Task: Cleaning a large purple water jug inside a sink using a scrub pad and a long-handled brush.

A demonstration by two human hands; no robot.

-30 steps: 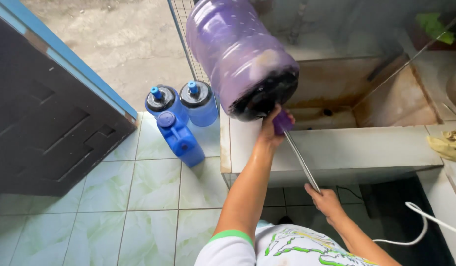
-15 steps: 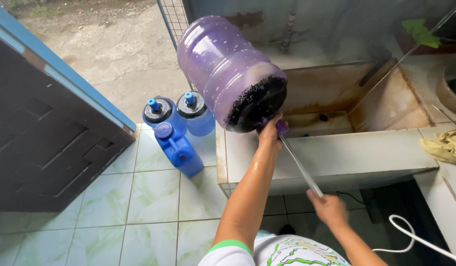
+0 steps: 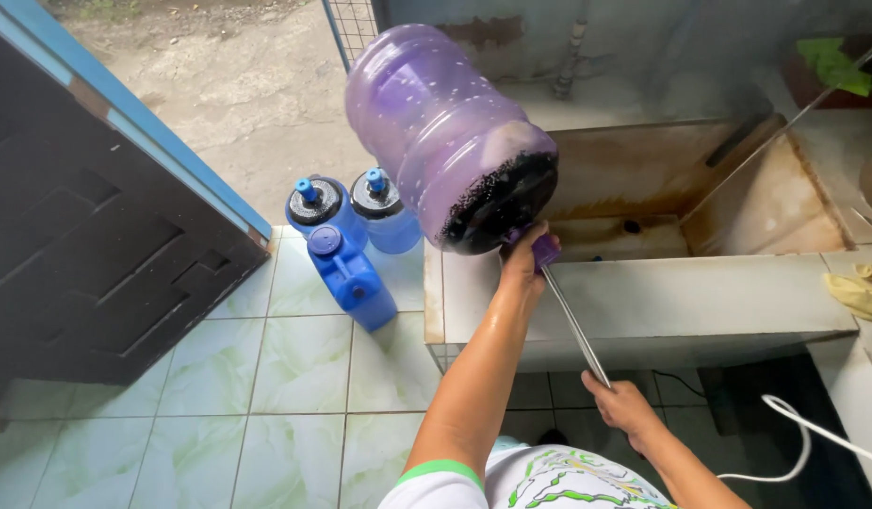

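A big purple water jug [image 3: 436,123] is held tilted over the corner of a concrete sink [image 3: 643,306], its neck pointing down toward me. The inside near the neck looks dark and foamy. My left hand [image 3: 521,269] grips the jug's neck from below. A thin metal rod [image 3: 572,325] with a purple collar runs from the neck down to my right hand [image 3: 624,407], which is closed around its lower end.
A blue jerrycan [image 3: 356,278] and two round blue bottles [image 3: 315,212] [image 3: 384,212] stand on the green tiled floor left of the sink. A dark door [image 3: 87,254] is at the left. A white hose [image 3: 803,424] and a yellow cloth [image 3: 860,287] lie at the right.
The jug has shifted a little lower and to the right in view, with more of its body showing. Both hands keep their grips on the neck and the rod.
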